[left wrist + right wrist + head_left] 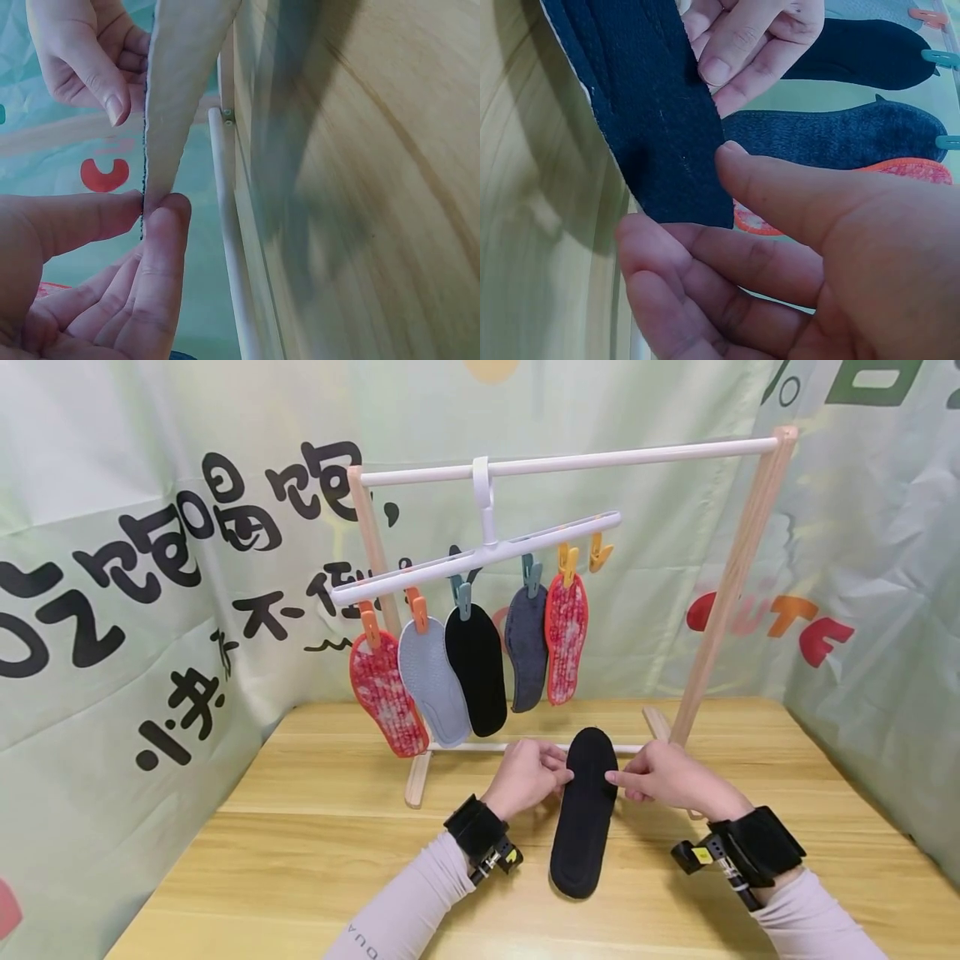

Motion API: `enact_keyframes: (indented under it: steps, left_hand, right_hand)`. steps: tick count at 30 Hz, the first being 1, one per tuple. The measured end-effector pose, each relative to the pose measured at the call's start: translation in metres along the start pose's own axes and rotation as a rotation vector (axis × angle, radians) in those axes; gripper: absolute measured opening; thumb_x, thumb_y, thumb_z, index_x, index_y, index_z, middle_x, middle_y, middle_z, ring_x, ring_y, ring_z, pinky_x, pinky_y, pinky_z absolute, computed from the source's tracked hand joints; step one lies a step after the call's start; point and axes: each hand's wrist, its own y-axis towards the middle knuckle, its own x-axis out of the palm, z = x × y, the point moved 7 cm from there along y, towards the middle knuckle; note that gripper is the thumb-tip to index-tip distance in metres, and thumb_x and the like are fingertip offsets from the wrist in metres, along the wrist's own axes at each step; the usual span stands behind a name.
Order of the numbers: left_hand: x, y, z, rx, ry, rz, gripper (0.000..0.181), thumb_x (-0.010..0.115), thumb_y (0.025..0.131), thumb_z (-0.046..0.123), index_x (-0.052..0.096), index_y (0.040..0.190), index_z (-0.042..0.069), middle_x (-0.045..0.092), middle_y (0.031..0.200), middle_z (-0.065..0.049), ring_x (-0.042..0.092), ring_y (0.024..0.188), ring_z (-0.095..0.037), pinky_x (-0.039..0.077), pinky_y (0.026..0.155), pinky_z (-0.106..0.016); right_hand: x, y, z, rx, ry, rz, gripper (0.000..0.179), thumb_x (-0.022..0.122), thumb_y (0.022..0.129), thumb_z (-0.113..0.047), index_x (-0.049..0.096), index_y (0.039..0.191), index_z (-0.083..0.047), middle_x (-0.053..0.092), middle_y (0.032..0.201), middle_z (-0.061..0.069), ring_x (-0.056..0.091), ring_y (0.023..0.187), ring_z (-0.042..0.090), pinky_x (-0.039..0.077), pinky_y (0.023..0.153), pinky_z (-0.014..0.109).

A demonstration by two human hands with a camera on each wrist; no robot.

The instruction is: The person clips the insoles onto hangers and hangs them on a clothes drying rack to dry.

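Note:
A black insole (pixel 585 814) with a pale underside is held tilted over the wooden table. My left hand (pixel 531 777) pinches its edge between thumb and index finger (pixel 174 225), as the left wrist view shows. On the other side, my right hand (pixel 671 781) is at the insole's right edge. In the right wrist view its thumb (pixel 772 180) stands apart from its loosely bent fingers (pixel 675 262), with the tips close to the edge. The left wrist view shows a gap between that thumb (pixel 101 86) and the insole's black face.
A white clip hanger (pixel 480 557) hangs from a wooden rack (pixel 738 568) behind. Orange, teal and yellow pegs on it hold several insoles: red patterned (pixel 386 693), light grey (pixel 431 681), black (pixel 476 672), dark grey (pixel 527 647). At its right end is a bare yellow peg (pixel 600 553).

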Motion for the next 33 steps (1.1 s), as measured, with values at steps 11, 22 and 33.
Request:
enact_keyframes:
  steps: [11, 22, 33]
  left_hand:
    - [-0.004, 0.001, 0.001, -0.021, -0.078, 0.029, 0.015, 0.086, 0.089, 0.008, 0.078, 0.101, 0.005, 0.082, 0.086, -0.003, 0.076, 0.065, -0.011, 0.059, 0.073, -0.019]
    - [-0.005, 0.001, 0.002, 0.004, -0.098, 0.034, 0.012, 0.086, 0.09, 0.009, 0.078, 0.097, 0.004, 0.082, 0.083, -0.004, 0.077, 0.065, -0.014, 0.057, 0.066, -0.018]
    - [-0.004, 0.002, 0.0, 0.001, -0.106, 0.027, 0.01, 0.085, 0.092, 0.01, 0.077, 0.095, 0.004, 0.082, 0.083, -0.006, 0.08, 0.07, -0.026, 0.055, 0.062, -0.017]
  right_hand:
    - [-0.006, -0.001, -0.004, -0.018, -0.041, 0.046, 0.042, 0.07, 0.105, -0.038, 0.076, 0.075, -0.01, 0.058, 0.063, -0.006, 0.043, 0.062, 0.012, 0.033, 0.06, 0.026]
    - [-0.01, -0.002, -0.007, -0.026, -0.057, 0.075, 0.039, 0.07, 0.105, -0.037, 0.077, 0.076, -0.01, 0.06, 0.064, -0.006, 0.046, 0.063, 0.012, 0.034, 0.059, 0.025]
    - [-0.012, -0.001, -0.01, -0.042, -0.055, 0.101, 0.039, 0.07, 0.105, -0.038, 0.077, 0.077, -0.011, 0.061, 0.066, -0.007, 0.05, 0.064, 0.011, 0.039, 0.062, 0.024]
